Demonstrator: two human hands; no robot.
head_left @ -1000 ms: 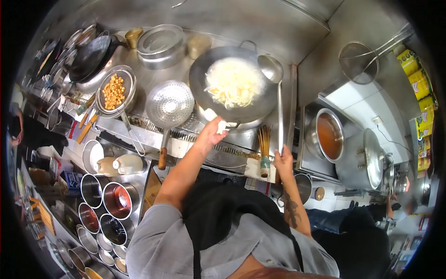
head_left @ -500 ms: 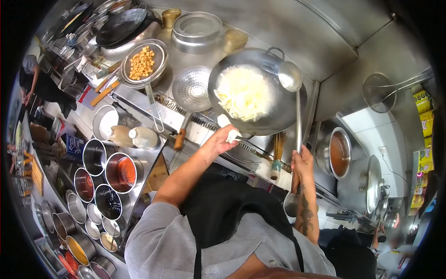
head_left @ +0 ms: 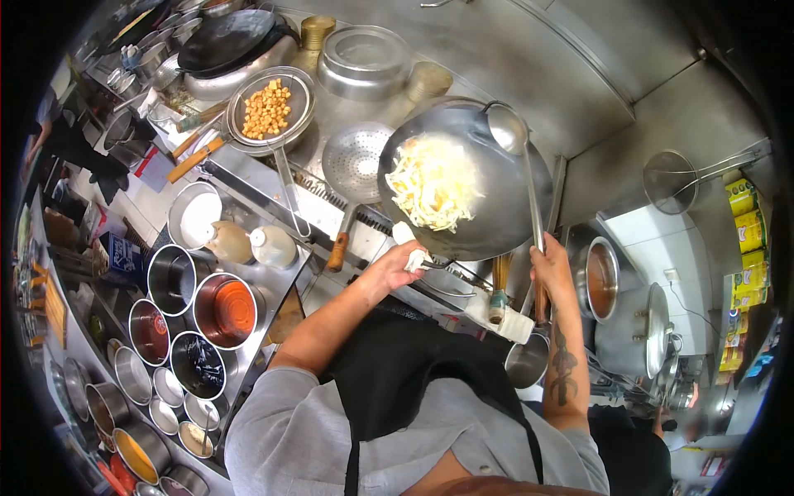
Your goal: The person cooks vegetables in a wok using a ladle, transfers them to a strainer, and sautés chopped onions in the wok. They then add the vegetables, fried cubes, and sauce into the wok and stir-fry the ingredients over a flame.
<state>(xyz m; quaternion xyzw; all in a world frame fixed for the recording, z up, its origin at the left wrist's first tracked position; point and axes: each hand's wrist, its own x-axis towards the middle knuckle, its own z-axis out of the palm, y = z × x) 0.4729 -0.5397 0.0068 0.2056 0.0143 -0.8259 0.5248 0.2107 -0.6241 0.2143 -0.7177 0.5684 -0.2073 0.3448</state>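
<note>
A dark wok [head_left: 513, 202] sits on the stove, with pale shredded food [head_left: 432, 183] heaped in its left half. My left hand [head_left: 403, 266] is closed around the wok's near handle through a folded white cloth [head_left: 417, 259]. My right hand [head_left: 552, 269] grips the wooden end of a long metal ladle [head_left: 534, 190]. The ladle's bowl rests near or over the wok's far right rim; whether it touches cannot be made out. Just left of the wok lies a perforated skimmer [head_left: 357, 161] with a wooden handle. A bamboo brush [head_left: 499, 289] stands between the wok and my right hand.
A strainer of golden cubes [head_left: 266, 110] sits over a pot at the back left. Several sauce pots [head_left: 227, 310] and two plastic bottles [head_left: 273, 246] stand on the left counter. At right are a bowl of brown liquid [head_left: 601, 281] and a large lidded pot [head_left: 633, 335].
The shredded food has shifted toward the wok's left side and lies more loosely. The ladle's bowl has moved slightly toward the far rim. Both hands keep their holds; the camera view has shifted a little.
</note>
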